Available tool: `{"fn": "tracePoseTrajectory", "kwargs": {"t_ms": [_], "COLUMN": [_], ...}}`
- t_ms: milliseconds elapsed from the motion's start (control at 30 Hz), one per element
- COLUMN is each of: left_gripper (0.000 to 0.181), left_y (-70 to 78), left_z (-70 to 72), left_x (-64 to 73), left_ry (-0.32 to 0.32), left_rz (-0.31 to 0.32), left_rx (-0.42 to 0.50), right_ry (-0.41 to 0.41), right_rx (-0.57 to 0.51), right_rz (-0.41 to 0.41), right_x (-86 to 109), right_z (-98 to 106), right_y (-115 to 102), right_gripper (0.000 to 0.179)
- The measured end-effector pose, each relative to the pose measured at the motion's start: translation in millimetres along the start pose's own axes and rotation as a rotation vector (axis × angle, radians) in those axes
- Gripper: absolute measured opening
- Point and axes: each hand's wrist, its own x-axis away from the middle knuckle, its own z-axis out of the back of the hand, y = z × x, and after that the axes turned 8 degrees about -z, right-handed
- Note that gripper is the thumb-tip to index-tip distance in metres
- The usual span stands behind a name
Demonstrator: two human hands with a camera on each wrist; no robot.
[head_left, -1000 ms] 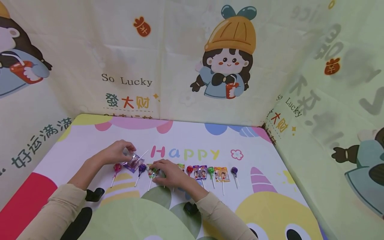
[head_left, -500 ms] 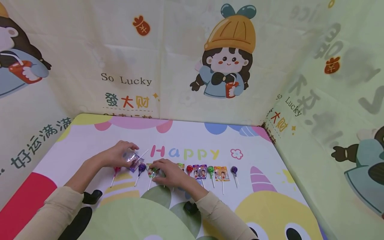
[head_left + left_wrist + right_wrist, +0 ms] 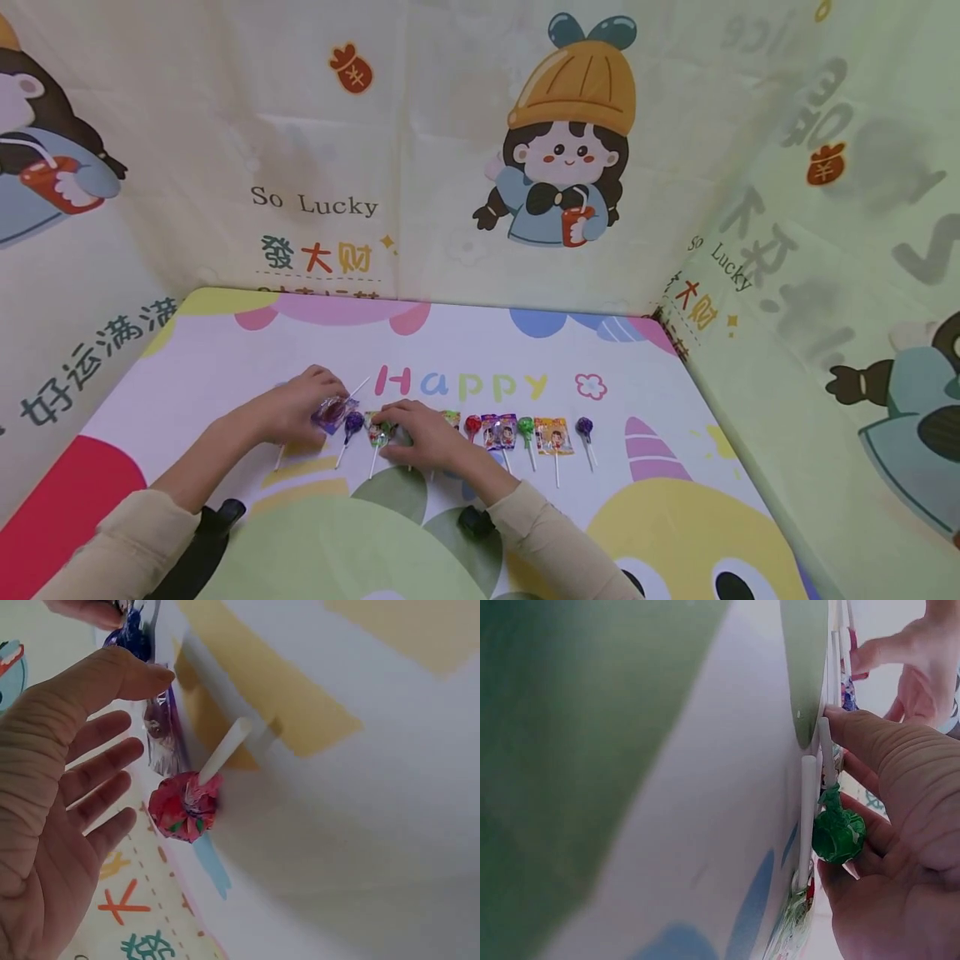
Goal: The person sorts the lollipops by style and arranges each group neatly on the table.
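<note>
- Left hand, left of centre in head view: grip is standing apart, fingers spreading.
- Red lollipop is lying just beside it, centre-left in left wrist view.
- Right hand is covering part of the lollipop row, mid-frame on worktop; can't tell if grip is pinching anything.
- Green lollipop is showing by its fingers.

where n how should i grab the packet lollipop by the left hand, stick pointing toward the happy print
I'd probably pinch its bare white stick, coming from the far side: it juts diagonally toward the lettering, clear of the round purple lollipop, while the left hand crowds the packet.
</note>
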Motion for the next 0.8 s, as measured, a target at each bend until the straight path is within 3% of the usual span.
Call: {"fn": "tracePoseTrajectory", "kwargs": {"t_ms": [333, 800], "left_gripper": [0.047, 0.036], "left_y": [3.3, 1.9], "left_z": [-7.4, -7.4], "left_x": [3.2, 0.8], "left_ry": [-0.001, 0.035], "left_rz": [-0.012, -0.041], "left_rx": [0.032, -0.045], "right_ry": [-0.004, 0.003], "right_rx": [-0.004, -0.006], "right_rz": [-0.014, 0.015], "right_x": [4.3, 1.6], "right_z": [1.2, 2.0], "right_y": [-2.2, -2.0], "right_gripper": [0.045, 0.045]}}
